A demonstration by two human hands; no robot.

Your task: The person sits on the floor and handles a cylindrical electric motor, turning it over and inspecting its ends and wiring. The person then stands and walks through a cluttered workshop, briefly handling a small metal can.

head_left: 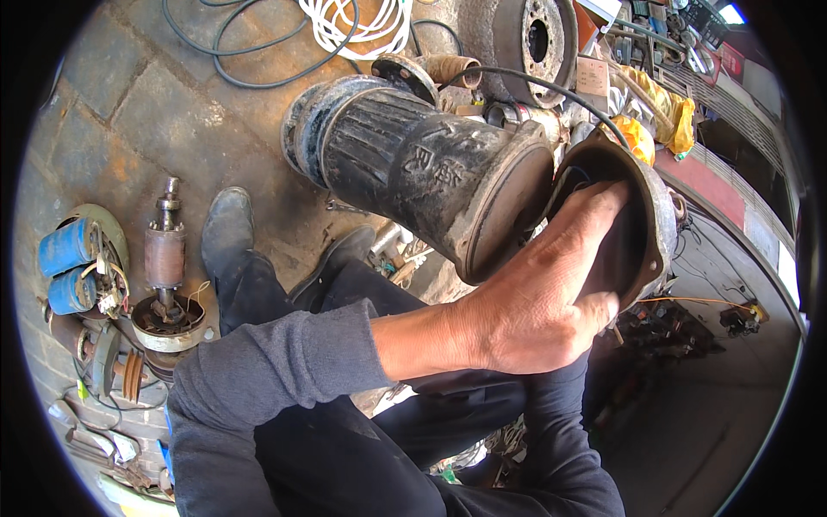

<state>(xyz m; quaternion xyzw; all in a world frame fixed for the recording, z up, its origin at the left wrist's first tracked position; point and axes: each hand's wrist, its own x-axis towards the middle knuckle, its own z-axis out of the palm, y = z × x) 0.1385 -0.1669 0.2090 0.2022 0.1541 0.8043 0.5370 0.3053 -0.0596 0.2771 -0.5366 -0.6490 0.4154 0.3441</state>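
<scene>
My left hand (543, 314) reaches across to the right, with its index finger inside a hollow, round metal end cover (656, 228) and its thumb by the lower rim. It appears to grip the cover; its other fingers are hidden. To its left lies a black ribbed motor housing (405, 155), with raised lettering and a flat, closed round end facing the cover. Thin wires (564, 183) show in the gap between the two. My right sleeve (560, 422) rises toward the cover, but my right hand is hidden behind my left hand and the cover.
A rotor (165, 250) stands upright in a pale ring at left, beside blue cylinders (67, 246) and a pulley (131, 375). A black cable (551, 86) arches to the cover. White coiled cable (366, 26) and a rusty wheel rim (517, 52) lie beyond the housing.
</scene>
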